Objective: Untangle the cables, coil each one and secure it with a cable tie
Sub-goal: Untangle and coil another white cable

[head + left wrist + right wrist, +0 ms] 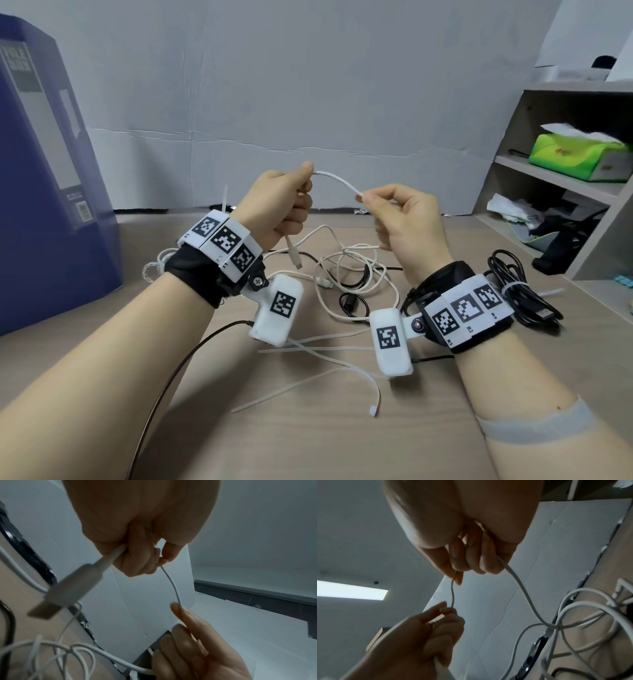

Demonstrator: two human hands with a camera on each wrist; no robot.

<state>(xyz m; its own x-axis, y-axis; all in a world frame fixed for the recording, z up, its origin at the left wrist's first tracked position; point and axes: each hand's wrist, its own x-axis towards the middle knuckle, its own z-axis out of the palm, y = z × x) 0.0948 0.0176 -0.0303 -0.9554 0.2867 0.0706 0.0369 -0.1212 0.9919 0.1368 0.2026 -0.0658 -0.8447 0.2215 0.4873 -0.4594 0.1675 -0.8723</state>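
A white cable arcs in the air between my two hands above the table. My left hand pinches one end of the arc between thumb and forefinger, and its curled fingers grip the cable near its plug, which hangs below the fist; the plug looms blurred in the left wrist view. My right hand pinches the arc's other end, and the cable runs on from its curled fingers down into the tangle of white and black cables on the table.
Several loose white cable ties lie near the front of the table. A black coiled cable bound with a tie lies at the right. A blue file box stands left; a shelf with a green tissue pack stands right.
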